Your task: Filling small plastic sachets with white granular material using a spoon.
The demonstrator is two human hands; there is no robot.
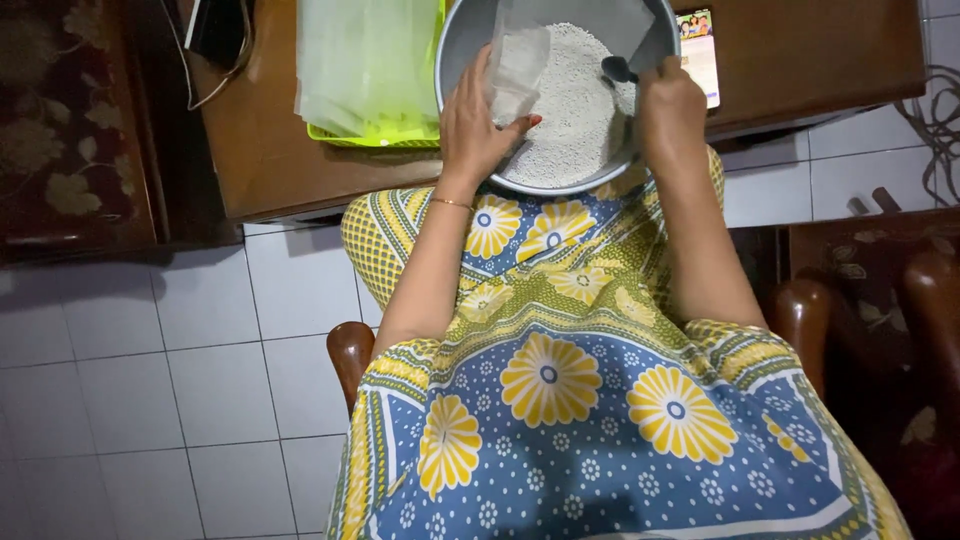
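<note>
Holding one small clear plastic bag [517,68] upright over the one round metal basin [470,40], the left hand [478,128] has its fingers clamped on the bag. The right hand [672,105] is closed around one dark spoon [619,69] above the white grains [575,110] filling the basin. One green tray [372,137] of stacked bags and one phone [699,50] lie on the brown wooden table [270,150], over a white tiled floor [170,370].
</note>
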